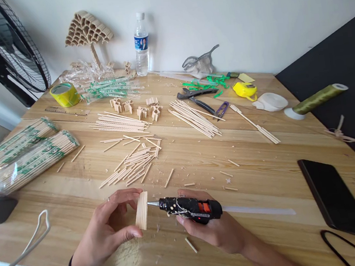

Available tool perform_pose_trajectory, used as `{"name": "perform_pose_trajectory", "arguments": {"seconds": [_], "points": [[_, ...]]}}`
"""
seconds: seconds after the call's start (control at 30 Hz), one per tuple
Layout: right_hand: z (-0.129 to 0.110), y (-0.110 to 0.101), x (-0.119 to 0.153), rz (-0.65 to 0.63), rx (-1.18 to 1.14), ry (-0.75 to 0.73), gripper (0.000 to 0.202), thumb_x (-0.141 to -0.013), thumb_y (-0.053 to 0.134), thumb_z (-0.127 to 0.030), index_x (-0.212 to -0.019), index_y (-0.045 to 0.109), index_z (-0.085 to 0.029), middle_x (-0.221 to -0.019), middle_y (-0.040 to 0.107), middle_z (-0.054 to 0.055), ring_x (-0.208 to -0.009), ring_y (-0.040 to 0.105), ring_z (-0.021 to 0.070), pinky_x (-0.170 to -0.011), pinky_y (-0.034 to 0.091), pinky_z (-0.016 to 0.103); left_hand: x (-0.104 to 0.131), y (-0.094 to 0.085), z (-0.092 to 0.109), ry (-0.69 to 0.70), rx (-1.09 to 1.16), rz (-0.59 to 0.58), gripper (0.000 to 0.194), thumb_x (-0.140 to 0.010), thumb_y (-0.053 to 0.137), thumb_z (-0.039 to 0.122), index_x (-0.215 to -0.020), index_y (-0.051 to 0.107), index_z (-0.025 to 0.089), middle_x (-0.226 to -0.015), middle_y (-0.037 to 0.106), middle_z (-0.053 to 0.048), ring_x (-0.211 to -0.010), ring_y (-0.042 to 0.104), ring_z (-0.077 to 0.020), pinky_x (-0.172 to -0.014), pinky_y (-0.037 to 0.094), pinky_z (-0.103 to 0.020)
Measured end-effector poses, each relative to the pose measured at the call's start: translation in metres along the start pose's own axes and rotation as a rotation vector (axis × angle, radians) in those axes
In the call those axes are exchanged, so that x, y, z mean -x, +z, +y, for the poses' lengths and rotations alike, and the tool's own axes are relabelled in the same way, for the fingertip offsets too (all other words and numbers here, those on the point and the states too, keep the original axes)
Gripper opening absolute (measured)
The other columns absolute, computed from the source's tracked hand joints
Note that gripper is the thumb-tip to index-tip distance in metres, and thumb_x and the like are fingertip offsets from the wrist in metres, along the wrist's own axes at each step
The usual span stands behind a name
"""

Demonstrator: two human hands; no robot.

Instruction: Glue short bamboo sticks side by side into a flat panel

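1. The left hand [109, 222] grips a small ribbed panel [142, 211] of pale wooden sticks laid side by side, thumb at its lower end and fingertips at its upper end.
2. The right hand [211, 229] is wrapped around a black glue gun [187, 208], speckled with light spots and strung with thin strands. Its tapered metal nozzle [154, 203] points left at the panel's edge; whether they touch is hard to tell. A translucent, smooth glue stick [259, 210] extends from its rear.
3. Just beyond the hands, short cut sticks [138, 162] lie in a loose, crisscrossed heap on the grained wood table [271, 247], among splinters.
4. Farther out are two bundles of longer straight rods, a left bundle [120, 123] and a right bundle [194, 119], with small notched stick clusters [142, 112] between them.
5. Black-handled pliers [196, 92] lie near crinkled green strips [219, 80] and a glossy yellow tape measure [245, 91].
6. At the back stand a tree-shaped stick model [87, 31], its canopy honeycombed, and a clear plastic bottle [141, 46].
7. On the right lies a flat black phone [336, 197]; on the left, clear-wrapped stick packs [42, 159].
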State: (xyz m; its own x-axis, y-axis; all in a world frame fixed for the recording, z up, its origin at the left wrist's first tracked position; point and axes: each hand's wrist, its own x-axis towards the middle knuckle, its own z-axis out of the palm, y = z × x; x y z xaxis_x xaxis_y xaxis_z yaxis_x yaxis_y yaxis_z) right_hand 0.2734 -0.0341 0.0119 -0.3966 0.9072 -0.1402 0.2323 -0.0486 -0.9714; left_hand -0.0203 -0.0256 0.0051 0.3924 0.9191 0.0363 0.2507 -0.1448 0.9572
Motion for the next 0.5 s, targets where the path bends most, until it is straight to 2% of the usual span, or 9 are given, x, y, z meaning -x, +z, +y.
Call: {"name": "perform_pose_trajectory", "arguments": {"seconds": [0.13, 0.27, 0.5], "points": [[-0.0022, -0.0002, -0.0014, 0.006, -0.002, 0.002, 0.017, -0.088, 0.07, -0.035, -0.079, 0.061, -0.024, -0.07, 0.057, -0.001, -0.064, 0.053, 0.0165, -0.065, 0.052, 0.028, -0.0002, -0.0003, 0.0006, 0.002, -0.023, 0.001, 0.057, -0.084, 0.083, 0.054, -0.132, 0.071, 0.025, -0.134, 0.071, -0.013, -0.119, 0.066, -0.0314, -0.094, 0.054, -0.034], [-0.0026, 0.0004, -0.0017, -0.016, -0.041, 0.027, 0.017, -0.09, 0.068, -0.035, -0.08, 0.06, -0.023, -0.07, 0.053, -0.003, -0.063, 0.049, 0.0147, -0.063, 0.049, 0.027, -0.0017, -0.0001, 0.0016, 0.028, -0.047, 0.002, 0.055, -0.085, 0.082, 0.054, -0.132, 0.07, 0.028, -0.131, 0.073, -0.011, -0.117, 0.066, -0.0293, -0.089, 0.054, -0.031], [-0.0045, -0.0004, -0.0037, -0.009, -0.047, 0.016, 0.016, -0.09, 0.067, -0.033, -0.081, 0.058, -0.023, -0.073, 0.055, -0.002, -0.067, 0.051, 0.0154, -0.066, 0.049, 0.027, -0.0009, -0.001, 0.0007, 0.037, -0.064, -0.006, 0.055, -0.085, 0.082, 0.054, -0.133, 0.069, 0.029, -0.133, 0.073, -0.01, -0.116, 0.067, -0.0283, -0.086, 0.053, -0.029]]}}
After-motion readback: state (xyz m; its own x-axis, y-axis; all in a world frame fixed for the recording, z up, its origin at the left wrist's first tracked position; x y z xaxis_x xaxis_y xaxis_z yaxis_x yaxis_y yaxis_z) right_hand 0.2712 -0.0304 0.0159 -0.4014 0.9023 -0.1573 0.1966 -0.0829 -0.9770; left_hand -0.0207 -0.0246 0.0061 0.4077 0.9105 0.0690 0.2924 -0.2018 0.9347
